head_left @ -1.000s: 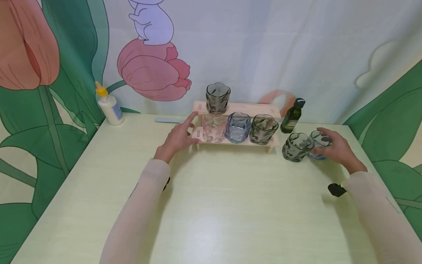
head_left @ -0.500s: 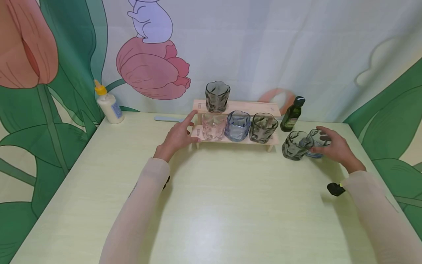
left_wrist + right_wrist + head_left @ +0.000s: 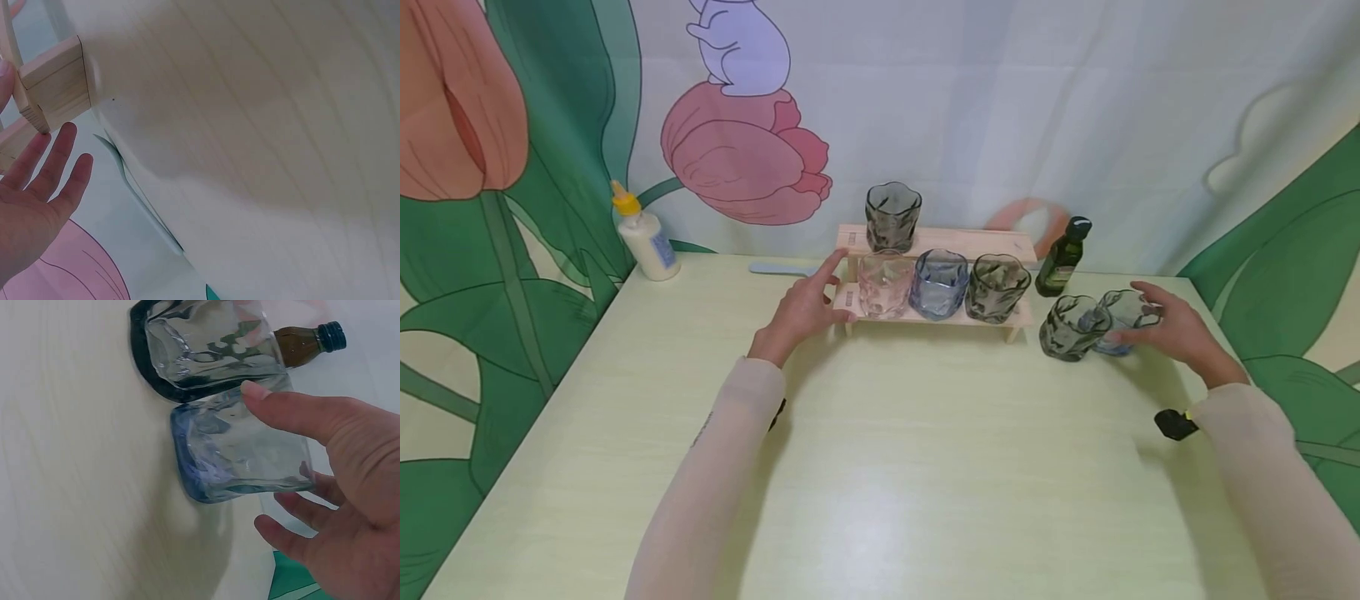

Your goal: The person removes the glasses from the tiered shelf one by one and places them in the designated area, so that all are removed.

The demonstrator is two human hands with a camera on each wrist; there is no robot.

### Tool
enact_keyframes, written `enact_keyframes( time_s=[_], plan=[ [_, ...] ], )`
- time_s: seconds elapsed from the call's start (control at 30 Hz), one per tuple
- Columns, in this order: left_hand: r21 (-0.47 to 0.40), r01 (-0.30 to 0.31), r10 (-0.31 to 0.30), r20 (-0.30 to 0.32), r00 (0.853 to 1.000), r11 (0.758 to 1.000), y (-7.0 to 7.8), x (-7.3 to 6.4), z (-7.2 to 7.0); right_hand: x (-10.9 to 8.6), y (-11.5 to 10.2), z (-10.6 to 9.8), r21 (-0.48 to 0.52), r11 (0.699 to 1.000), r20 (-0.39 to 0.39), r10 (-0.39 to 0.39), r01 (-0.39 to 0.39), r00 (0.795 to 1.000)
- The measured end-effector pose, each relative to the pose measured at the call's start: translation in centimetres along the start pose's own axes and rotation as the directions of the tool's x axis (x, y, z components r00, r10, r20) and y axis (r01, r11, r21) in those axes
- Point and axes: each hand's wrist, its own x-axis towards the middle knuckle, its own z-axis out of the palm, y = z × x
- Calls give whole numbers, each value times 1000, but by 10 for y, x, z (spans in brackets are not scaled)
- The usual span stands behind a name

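In the head view, my right hand (image 3: pixel 1176 329) is at a clear glass with a bluish base (image 3: pixel 1123 321). The right wrist view shows the thumb overlapping its near wall and the fingers spread loosely along its far side. Right beside it stands a smoky grey glass (image 3: pixel 1073 327). My left hand (image 3: pixel 801 308) rests at the left end of a two-tier wooden rack (image 3: pixel 973 242), fingers mostly straight. On the rack's lower tier sit a pink glass (image 3: pixel 885 286), a blue glass (image 3: pixel 938 285) and a grey glass (image 3: pixel 997 288). Another grey glass (image 3: pixel 892 218) stands on the upper tier.
A dark green bottle (image 3: pixel 1063 258) stands right of the rack, behind the loose glasses. At the back left is a white glue bottle (image 3: pixel 649 244) with a yellow cap. A pale blue flat stick (image 3: pixel 778 269) lies along the table's back edge, near the printed curtain (image 3: pixel 1000 108).
The bluish-based glass has shifted slightly left, closer against the grey glass. My right hand then moved a little right, its fingers loosening around it. The left hand stayed at the rack.
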Motion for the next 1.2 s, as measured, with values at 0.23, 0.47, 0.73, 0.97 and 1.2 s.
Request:
enact_keyframes(
  time_s=[0.23, 0.47, 0.73, 0.97, 1.2],
  plan=[
    [0, -4, 4, -4, 1000, 1000, 0, 0, 0, -5, -6, -15, 55, 998, -28, -32, 34, 999],
    [8, -15, 15, -10, 1000, 1000, -1, 1, 0, -6, -32, -27, 128, 990, -88, -38, 50, 995],
    [2, -16, 16, -9, 1000, 1000, -1, 0, 1, 1, -75, -35, 139, 988, -112, -58, 74, 992],
    [-2, -20, 20, -13, 1000, 1000, -3, 0, 2, 15, -122, -28, 148, 977, -123, -137, 155, 983],
    [-1, -8, 8, -9, 1000, 1000, 0, -1, 1, 38, -172, -15, 171, 951, -130, -238, 258, 963]
  ],
)
